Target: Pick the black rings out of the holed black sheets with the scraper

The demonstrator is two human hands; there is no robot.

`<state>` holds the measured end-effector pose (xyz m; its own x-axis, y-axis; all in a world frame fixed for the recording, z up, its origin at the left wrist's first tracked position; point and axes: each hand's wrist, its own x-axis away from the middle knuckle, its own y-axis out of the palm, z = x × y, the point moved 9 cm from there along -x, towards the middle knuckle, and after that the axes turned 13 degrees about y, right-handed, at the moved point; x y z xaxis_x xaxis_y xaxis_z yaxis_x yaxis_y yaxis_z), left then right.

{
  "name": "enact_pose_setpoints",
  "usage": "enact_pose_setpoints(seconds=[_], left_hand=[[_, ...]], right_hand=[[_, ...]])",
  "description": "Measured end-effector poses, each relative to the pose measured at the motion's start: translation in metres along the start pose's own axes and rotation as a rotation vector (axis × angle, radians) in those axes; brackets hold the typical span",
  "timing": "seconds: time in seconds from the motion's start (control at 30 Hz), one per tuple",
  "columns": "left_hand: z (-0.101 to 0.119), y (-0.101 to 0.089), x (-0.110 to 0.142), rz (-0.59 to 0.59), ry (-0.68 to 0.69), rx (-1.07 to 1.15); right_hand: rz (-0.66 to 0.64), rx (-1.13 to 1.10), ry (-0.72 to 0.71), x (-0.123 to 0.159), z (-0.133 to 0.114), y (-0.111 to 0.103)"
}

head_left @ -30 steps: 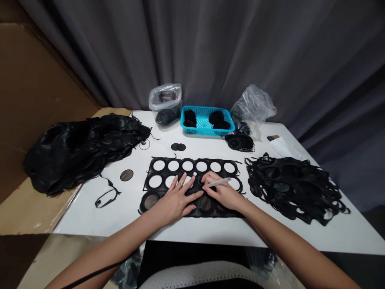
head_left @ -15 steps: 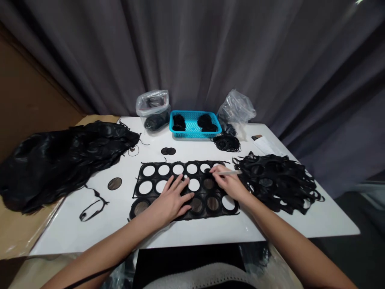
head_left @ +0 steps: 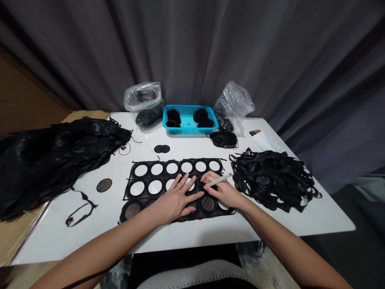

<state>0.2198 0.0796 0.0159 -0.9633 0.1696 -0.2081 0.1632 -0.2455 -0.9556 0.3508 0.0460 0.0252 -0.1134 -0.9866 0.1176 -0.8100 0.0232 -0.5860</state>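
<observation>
Site type: small workshop, as far as the dim edges allow. Indicators: white counter [head_left: 141, 150], perforated black sheet [head_left: 164, 177], blue basket [head_left: 190, 131] of black pieces, clear plastic bag [head_left: 142, 107], grey curtain [head_left: 177, 48] backdrop.

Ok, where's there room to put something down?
Two bare patches: between the blue basket and holed black sheet, and between that sheet and the near edge of the table. It's crowded around the right hand, with the black pile close beside.
</observation>
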Motion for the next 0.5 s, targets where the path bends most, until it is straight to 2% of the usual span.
enact_pose_setpoints(seconds=[0.13, 0.23, 0.3, 0.37, 0.43, 0.5], left_hand=[[0.0, 0.0, -0.001, -0.004, -0.003, 0.007], [-0.001, -0.001, -0.001, 0.001, -0.005, 0.012], [-0.001, -0.002, -0.001, 0.003, -0.006, 0.012], [0.0, -0.001, -0.001, -0.014, -0.008, 0.003], [0.003, -0.002, 0.0, -0.038, -0.012, -0.011], [0.006, -0.005, -0.001, -0.062, -0.004, -0.011]], right_hand=[[0.031, 0.052, -0.031, 0.005, -0.008, 0.002], [0.072, 0.152, -0.094, 0.006, -0.017, 0.011], [0.154, 0.175, -0.069, 0.002, -0.015, 0.009], [0.312, 0.144, 0.03, -0.001, -0.003, -0.011], [0.498, 0.099, 0.148, 0.005, 0.015, -0.046], [0.65, 0.068, 0.244, 0.024, 0.034, -0.088]])
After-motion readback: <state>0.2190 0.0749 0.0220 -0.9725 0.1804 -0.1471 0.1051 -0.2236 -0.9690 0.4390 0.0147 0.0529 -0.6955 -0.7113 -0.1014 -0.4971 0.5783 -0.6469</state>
